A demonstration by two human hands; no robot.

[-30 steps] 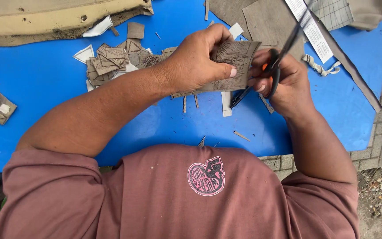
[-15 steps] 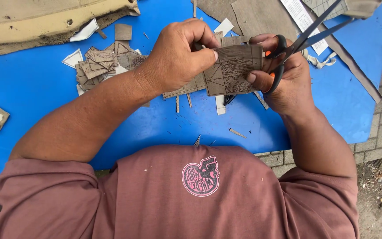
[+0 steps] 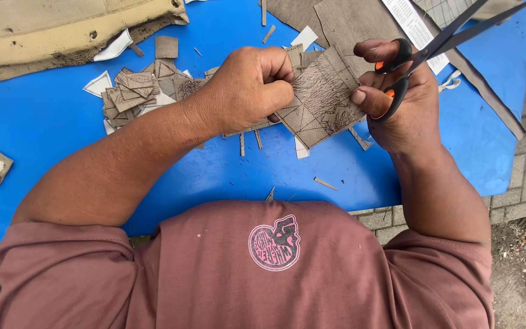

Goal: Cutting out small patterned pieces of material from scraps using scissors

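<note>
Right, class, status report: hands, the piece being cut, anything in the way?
Left hand grips brown sheet. Right hand holds scissors, blades open, off the sheet. Scraps nearby, nothing blocking.

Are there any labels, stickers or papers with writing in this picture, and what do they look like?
Long white printed paper strip: top of the blue table, beside the black scissors, covered in small dark print.
Round pink and black badge print: on the chest of the maroon shirt, at the bottom of the picture.
No packages or screens are in view.
</note>
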